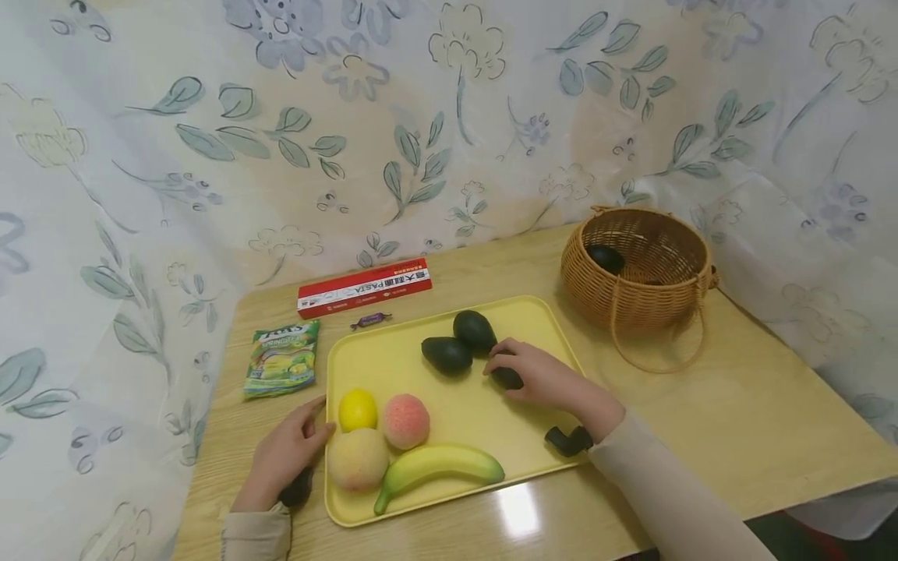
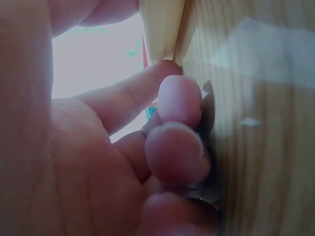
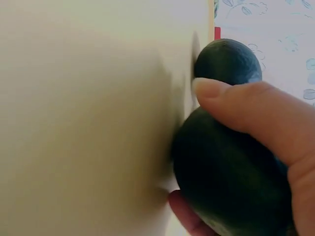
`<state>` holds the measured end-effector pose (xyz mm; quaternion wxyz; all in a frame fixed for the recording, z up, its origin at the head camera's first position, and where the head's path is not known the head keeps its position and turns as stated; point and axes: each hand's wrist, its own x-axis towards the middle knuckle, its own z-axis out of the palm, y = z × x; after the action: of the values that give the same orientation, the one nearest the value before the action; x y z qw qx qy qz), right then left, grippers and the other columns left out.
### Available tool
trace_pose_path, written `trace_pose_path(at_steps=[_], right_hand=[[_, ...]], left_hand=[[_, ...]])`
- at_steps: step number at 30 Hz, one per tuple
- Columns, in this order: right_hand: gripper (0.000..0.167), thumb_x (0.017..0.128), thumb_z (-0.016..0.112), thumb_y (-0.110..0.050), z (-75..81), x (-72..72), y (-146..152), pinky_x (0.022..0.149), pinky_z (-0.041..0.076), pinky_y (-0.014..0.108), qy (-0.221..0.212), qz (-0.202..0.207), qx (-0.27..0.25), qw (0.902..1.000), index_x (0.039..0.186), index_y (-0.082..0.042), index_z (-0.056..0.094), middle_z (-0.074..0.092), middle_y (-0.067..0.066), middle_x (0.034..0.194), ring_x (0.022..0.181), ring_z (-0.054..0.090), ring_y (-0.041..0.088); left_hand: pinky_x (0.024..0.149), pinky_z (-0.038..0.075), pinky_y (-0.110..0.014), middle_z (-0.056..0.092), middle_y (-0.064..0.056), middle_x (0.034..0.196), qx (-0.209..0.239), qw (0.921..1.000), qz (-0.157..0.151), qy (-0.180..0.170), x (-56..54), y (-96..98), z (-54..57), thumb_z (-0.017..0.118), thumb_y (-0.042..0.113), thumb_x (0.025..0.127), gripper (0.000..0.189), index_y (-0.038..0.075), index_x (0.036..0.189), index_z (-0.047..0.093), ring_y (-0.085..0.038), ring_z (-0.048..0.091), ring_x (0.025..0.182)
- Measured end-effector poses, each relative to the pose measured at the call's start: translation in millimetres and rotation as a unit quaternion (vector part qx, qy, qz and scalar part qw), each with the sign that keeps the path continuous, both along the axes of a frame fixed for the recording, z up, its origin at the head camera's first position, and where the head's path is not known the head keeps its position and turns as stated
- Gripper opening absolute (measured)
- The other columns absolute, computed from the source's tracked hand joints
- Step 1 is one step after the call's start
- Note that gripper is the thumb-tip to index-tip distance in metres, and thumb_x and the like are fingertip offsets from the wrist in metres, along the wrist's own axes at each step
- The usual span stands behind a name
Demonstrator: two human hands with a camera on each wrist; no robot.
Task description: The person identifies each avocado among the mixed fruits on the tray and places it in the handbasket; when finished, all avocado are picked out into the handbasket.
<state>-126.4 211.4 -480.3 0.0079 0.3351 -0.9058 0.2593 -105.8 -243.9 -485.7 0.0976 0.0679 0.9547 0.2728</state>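
Observation:
In the head view my right hand (image 1: 536, 374) grips a dark green avocado (image 1: 507, 378) low over the yellow tray (image 1: 393, 351). The right wrist view shows the thumb across the held avocado (image 3: 226, 172) and a fingertip on its other side. Just beyond it, two more avocados (image 1: 447, 356) lie against each other on the tray. My left hand (image 1: 284, 452) rests on the table at the tray's left rim, fingers loosely bent. In the left wrist view, the left index fingertip reaches the tray's outer wall (image 2: 160, 34).
A lemon (image 1: 358, 410), two peaches (image 1: 406, 421) and a banana (image 1: 442, 465) fill the tray's near left. The wicker basket (image 1: 596, 300) at right holds a dark avocado (image 1: 606, 258). A pasta box (image 1: 365, 288), a purple-wrapped candy (image 1: 370, 320) and a green snack bag (image 1: 282, 360) lie beyond the tray.

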Motion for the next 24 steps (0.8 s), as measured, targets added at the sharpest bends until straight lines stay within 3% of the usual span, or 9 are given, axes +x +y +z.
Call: trace_pose_path(at_steps=[8, 12, 16, 19, 24], right_hand=[[0.04, 0.082, 0.089, -0.008, 5.8, -6.1, -2, 0.102, 0.049, 0.051, 0.011, 0.015, -0.002, 0.9998, 0.118, -0.014, 0.073, 0.058, 0.015, 0.133, 0.12, 0.06, 0.035], [0.041, 0.081, 0.088, -0.003, 18.2, -12.4, 10, 0.101, 0.048, 0.054, 0.037, -0.004, -0.026, 0.999, 0.119, -0.011, 0.074, 0.059, 0.017, 0.134, 0.12, 0.06, 0.037], [0.046, 0.08, 0.089, 0.0, 42.1, -23.5, 31, 0.097, 0.05, 0.058, 0.092, -0.065, -0.062, 0.9917, 0.122, -0.011, 0.073, 0.058, 0.019, 0.136, 0.12, 0.059, 0.042], [0.047, 0.081, 0.089, 0.0, 62.0, -30.6, 49, 0.092, 0.052, 0.061, 0.13, -0.125, -0.083, 0.9801, 0.124, -0.011, 0.072, 0.055, 0.019, 0.138, 0.119, 0.059, 0.044], [0.043, 0.089, 0.084, -0.002, 87.2, -39.4, 78, 0.089, 0.051, 0.066, 0.133, -0.21, -0.105, 0.9628, 0.129, -0.009, 0.07, 0.05, 0.019, 0.144, 0.123, 0.055, 0.048]], left_hand=[[0.058, 0.036, -0.03, 0.052, 0.0, 0.086, 0.0, 1.0, 0.004, -0.006, -0.4, -4.3, 0.8, 0.067, 0.038, 0.103, 0.057, 0.008, 0.149, 0.055, -0.015, 0.047, 0.067], [0.058, 0.036, -0.03, 0.052, 0.0, 0.086, -0.001, 1.0, 0.003, -0.007, -2.0, -2.8, -0.2, 0.068, 0.036, 0.103, 0.057, 0.007, 0.15, 0.055, -0.016, 0.047, 0.068], [0.058, 0.036, -0.031, 0.053, -0.001, 0.087, -0.001, 1.0, 0.001, -0.006, -3.3, -2.2, -0.3, 0.068, 0.035, 0.102, 0.057, 0.007, 0.15, 0.055, -0.016, 0.047, 0.068], [0.059, 0.036, -0.031, 0.053, 0.0, 0.087, -0.003, 1.0, -0.001, -0.002, -4.0, -2.1, -0.4, 0.069, 0.035, 0.102, 0.057, 0.006, 0.149, 0.055, -0.016, 0.047, 0.068], [0.058, 0.036, -0.031, 0.053, 0.001, 0.087, -0.007, 0.9999, -0.001, 0.008, -3.0, -1.7, -2.5, 0.069, 0.035, 0.101, 0.056, 0.007, 0.148, 0.057, -0.015, 0.047, 0.067]])
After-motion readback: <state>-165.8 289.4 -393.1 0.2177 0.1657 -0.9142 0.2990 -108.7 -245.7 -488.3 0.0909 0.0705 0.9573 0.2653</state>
